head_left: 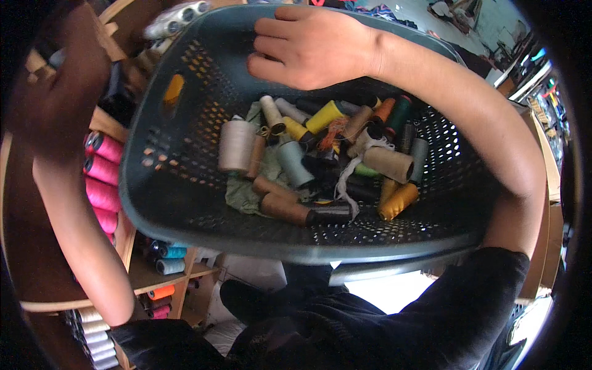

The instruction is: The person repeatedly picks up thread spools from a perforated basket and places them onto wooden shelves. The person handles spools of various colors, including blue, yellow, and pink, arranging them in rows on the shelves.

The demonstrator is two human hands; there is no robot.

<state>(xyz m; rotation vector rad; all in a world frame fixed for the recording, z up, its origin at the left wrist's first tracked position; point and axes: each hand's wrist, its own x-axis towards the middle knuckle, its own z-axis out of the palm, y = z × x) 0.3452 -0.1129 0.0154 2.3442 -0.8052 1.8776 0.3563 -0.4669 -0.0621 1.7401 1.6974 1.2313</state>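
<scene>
A dark grey-green plastic basket (277, 251) with perforated walls lies in front of me. Inside is a jumble of thread spools: a large cream cone (237, 145), a pale blue spool (295, 163), a tan spool (387, 163), a golden spool (399, 201) and several others. Loose white thread (345, 188) and a green cloth (242, 194) lie among them. My right hand (308, 49) is over the basket's far side, back upward, fingers curled in; its palm side is hidden. At the far left, beside the wooden shelves, my left hand (65, 102) is dark and blurred, its fingers unclear.
Wooden shelves (120, 271) on the left hold pink thread cones (102, 176), blue spools (169, 259) and white spools (95, 339). More white cones (179, 18) stand beyond the basket's far left corner. Crowded shelving (549, 92) runs along the right.
</scene>
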